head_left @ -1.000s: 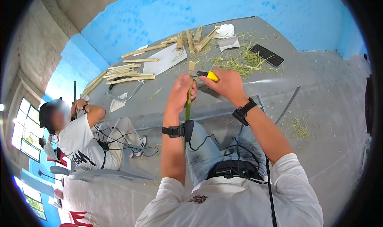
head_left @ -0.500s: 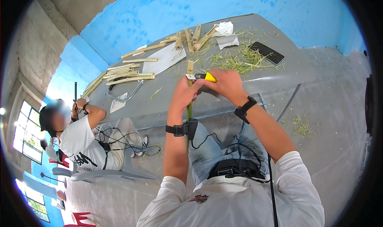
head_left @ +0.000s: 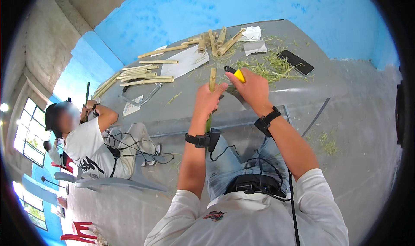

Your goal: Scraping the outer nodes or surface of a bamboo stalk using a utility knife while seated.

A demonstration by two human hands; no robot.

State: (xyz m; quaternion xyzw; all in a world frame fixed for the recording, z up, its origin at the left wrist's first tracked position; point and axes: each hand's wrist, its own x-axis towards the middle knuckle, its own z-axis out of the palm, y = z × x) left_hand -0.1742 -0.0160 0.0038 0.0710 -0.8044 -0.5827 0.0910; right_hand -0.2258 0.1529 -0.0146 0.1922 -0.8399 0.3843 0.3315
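Note:
My left hand (head_left: 206, 100) is closed around a slender bamboo stick (head_left: 212, 76), held nearly upright in front of me. Its upper end is peeled and tan, while a green stretch shows below the fist by the wrist strap. In my right hand (head_left: 256, 90) is a cutter knife (head_left: 239, 76) with a yellow and black handle, gripped just right of the stick and apart from it. The knife's blade is hard to make out from here.
On the grey table (head_left: 181, 109) lie cut bamboo pieces (head_left: 142, 75), a hacksaw (head_left: 149, 95), paper (head_left: 189, 64), green shavings (head_left: 274, 68) and a black phone (head_left: 296, 62). To the left a person (head_left: 97, 138) sits in a grey plastic chair (head_left: 116, 183).
The knife, which lay across the stick with its blade showing, has moved right and off it, together with my right hand. My left hand still grips the stick.

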